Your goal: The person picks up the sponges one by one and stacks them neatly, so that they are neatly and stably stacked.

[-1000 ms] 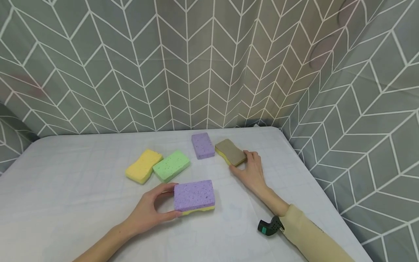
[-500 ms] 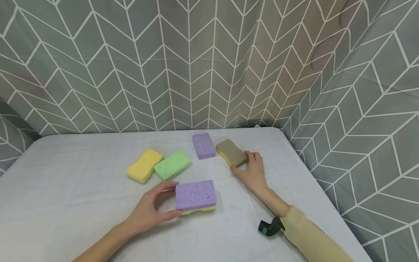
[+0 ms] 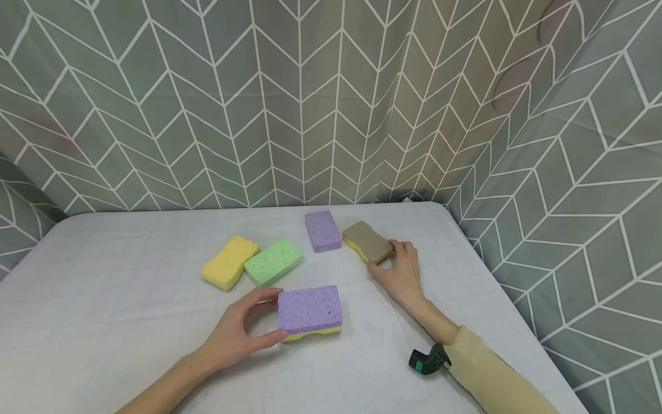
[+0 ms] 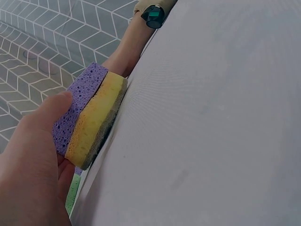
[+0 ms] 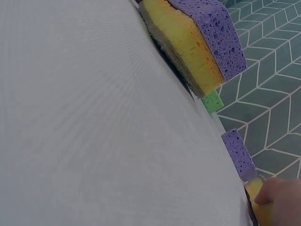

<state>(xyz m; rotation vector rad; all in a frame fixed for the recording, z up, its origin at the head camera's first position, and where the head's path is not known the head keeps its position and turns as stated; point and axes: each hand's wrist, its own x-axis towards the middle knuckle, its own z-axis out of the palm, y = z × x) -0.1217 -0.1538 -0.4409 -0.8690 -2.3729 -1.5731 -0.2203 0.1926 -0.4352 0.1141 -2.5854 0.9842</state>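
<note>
pitted purple sponge [image 3: 310, 309] I see stacked on a yellow sponge [image 4: 96, 120], the lower one's grey layer facing down, farther off to my right a grey-topped sponge [image 3: 366, 239], yellow underneath, set slantwise

The front purple sponge [image 3: 310, 310] is matt, coarsely pitted foam, above yellow sponge [image 5: 190, 42] backed by a rough, fibrous scouring layer [image 5: 170, 52]. The brown-faced sponge [image 3: 367, 240] has a dull, flat-looking top. White cloth [image 3: 129, 322] looks matt and lightly creased, the patterned curtain [image 3: 284, 103] is softly folded fabric, and the wrist device [image 3: 426, 360] seems black plastic.
</note>
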